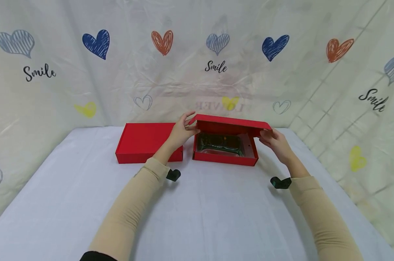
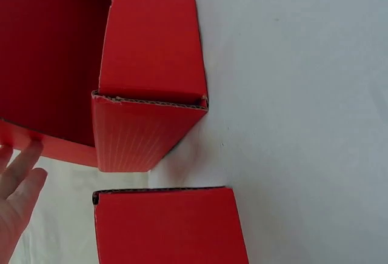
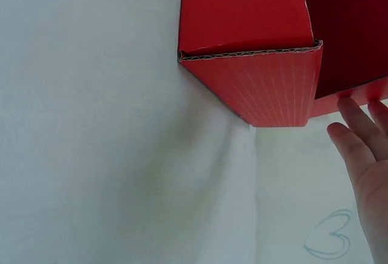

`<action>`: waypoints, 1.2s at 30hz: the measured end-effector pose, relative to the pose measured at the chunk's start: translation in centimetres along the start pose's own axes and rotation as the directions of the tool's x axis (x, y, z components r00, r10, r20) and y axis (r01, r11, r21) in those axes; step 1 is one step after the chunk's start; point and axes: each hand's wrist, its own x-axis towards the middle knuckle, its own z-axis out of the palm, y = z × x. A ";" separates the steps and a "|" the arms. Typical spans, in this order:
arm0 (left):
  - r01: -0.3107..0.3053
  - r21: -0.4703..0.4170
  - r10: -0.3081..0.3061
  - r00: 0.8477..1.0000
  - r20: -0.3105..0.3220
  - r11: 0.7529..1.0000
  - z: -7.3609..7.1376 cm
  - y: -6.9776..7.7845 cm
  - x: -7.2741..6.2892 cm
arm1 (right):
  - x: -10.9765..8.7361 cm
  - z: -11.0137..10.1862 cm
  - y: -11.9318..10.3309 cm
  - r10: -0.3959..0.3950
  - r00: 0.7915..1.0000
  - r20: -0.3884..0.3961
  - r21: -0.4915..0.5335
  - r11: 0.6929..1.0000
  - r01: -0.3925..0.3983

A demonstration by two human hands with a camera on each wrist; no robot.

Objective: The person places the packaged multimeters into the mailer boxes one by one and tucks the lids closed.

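Observation:
Right of centre in the head view, a red cardboard box (image 1: pixel 224 158) stands with its lid (image 1: pixel 233 120) partly raised. Inside it lies a dark green object (image 1: pixel 220 142) under shiny clear plastic; its kind is unclear. My left hand (image 1: pixel 180 132) is at the lid's left end, fingers spread, and in the left wrist view the fingertips (image 2: pixel 29 152) touch the lid's side flap. At the opposite end, my right hand (image 1: pixel 275 143) has its fingertips (image 3: pixel 347 108) against the right flap, fingers fairly straight. Neither palm wraps round the cardboard.
A second red box (image 1: pixel 148 139), lid down, sits close to the left of the first, behind my left forearm. Both stand near the back edge of a white-covered table (image 1: pixel 210 210). A white curtain (image 1: pixel 184 79) with hearts and writing hangs right behind them.

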 end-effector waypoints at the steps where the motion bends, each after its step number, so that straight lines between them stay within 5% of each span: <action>1: -0.002 0.009 0.002 1.000 0.010 1.000 0.0 0.0 0.0 | 0.0 0.0 0.0 -0.001 1.000 0.005 -0.005 1.000 0.001; 7: 0.017 0.057 -0.022 0.995 0.096 0.998 -0.5 0.1 -0.5 | -0.2 -0.5 -0.3 0.065 0.993 0.098 -0.101 0.993 -0.055; 11: 0.040 0.041 -0.046 0.987 0.156 0.998 -1.0 0.2 -0.7 | -0.3 -1.2 -0.5 0.124 0.965 0.229 -0.150 0.984 -0.091; 18: 0.085 -0.035 -0.080 0.989 0.128 0.996 -0.9 0.7 -0.6 | -0.2 -1.8 -0.5 0.044 0.922 0.385 0.020 0.998 -0.057; 25: 0.134 -0.083 -0.131 0.990 0.042 0.987 -0.1 1.6 -0.4 | 0.0 -1.9 -1.2 0.002 0.932 0.362 0.138 0.989 -0.056; 36: 0.102 0.002 -0.101 0.988 0.120 0.995 -0.9 0.7 -0.8 | -0.1 -1.6 -1.0 0.093 0.954 0.284 0.137 0.981 -0.137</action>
